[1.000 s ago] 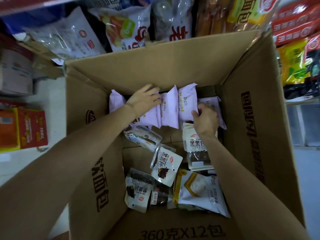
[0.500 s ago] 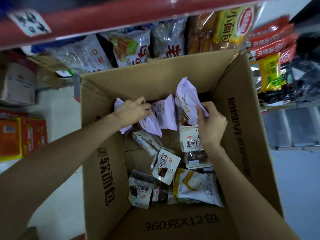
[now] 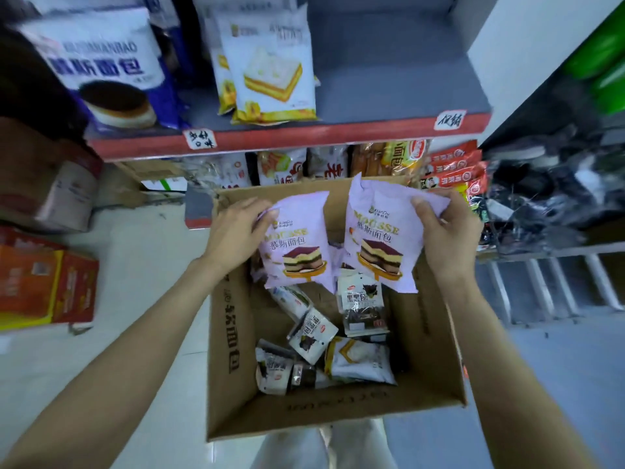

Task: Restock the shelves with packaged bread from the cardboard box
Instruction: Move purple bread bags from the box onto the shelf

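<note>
An open cardboard box point(image 3: 230, 336) stands on the floor below me. My left hand point(image 3: 233, 231) pinches the top corner of a purple mousse bread packet point(image 3: 297, 245), lifted above the box. My right hand point(image 3: 446, 231) grips the upper edge of a second purple mousse bread packet point(image 3: 378, 242) beside the first. Both packets hang upright, their printed fronts facing me. Several smaller black-and-white bread packets point(image 3: 362, 302) and a white and yellow one point(image 3: 358, 360) lie on the box bottom. The shelf point(image 3: 297, 135) with a red front edge is just beyond the box.
On the shelf stand yellow-white cake bread bags point(image 3: 274, 69) and a blue-white bread bag point(image 3: 105, 69) to the left; its right part point(image 3: 389, 72) is bare grey. Lower shelf packets point(image 3: 449, 170) sit behind the box. Orange cartons point(image 3: 44, 286) rest on the floor, left.
Both hands have pulled the two purple packets up out of the box's back row. My view has tilted up, so the upper shelf now shows.
</note>
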A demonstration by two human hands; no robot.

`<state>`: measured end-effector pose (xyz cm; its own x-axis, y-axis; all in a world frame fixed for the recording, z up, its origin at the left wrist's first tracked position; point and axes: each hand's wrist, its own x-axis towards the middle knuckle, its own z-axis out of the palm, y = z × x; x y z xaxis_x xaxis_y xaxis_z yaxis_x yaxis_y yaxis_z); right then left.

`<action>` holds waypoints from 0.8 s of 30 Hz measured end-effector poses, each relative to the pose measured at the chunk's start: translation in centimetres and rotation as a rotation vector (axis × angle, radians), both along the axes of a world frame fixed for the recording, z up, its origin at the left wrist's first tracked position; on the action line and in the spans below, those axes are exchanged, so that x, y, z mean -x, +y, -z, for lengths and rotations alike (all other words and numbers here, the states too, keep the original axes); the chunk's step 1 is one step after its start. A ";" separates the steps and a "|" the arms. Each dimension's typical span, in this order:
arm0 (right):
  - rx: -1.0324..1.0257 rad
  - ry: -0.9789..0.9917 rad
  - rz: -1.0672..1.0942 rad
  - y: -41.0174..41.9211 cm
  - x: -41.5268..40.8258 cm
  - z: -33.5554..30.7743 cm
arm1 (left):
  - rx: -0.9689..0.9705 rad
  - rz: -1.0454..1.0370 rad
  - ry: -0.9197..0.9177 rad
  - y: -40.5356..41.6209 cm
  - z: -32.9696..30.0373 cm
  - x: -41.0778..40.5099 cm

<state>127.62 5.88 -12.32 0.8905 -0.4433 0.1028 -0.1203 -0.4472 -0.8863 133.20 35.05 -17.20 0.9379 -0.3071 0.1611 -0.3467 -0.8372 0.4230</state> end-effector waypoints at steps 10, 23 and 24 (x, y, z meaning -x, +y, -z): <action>0.023 -0.176 -0.245 -1.6 -2.2 -10.5 | 0.168 -0.103 -0.141 -2.2 -9.2 0.3; 0.045 -0.355 -0.482 -8.6 -16.5 -12.1 | 0.417 -0.368 -0.361 -13.1 -15.3 -4.1; 0.058 -0.330 -0.509 -8.8 -17.7 -11.6 | 0.396 -0.381 -0.368 -13.8 -15.1 -4.7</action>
